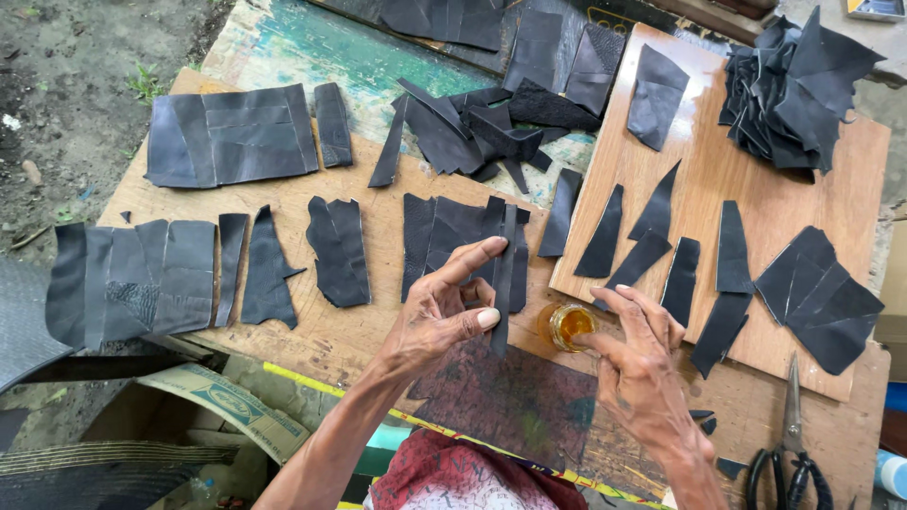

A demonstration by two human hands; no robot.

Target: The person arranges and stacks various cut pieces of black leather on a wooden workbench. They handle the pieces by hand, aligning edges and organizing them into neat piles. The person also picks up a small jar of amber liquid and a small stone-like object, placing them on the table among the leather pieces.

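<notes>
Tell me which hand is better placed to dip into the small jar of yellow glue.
The right hand. Its fingers already rest on the glue jar, while the left hand is pinching a narrow black leather strip upright, so it looks occupied.

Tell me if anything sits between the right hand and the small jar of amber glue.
Nothing visible does. The right hand already has its fingers at the small amber glue jar, on bare wood beside the dark work mat.

Outdoor leather workshop: cut scraps (336,250), scissors (790,453)
</notes>
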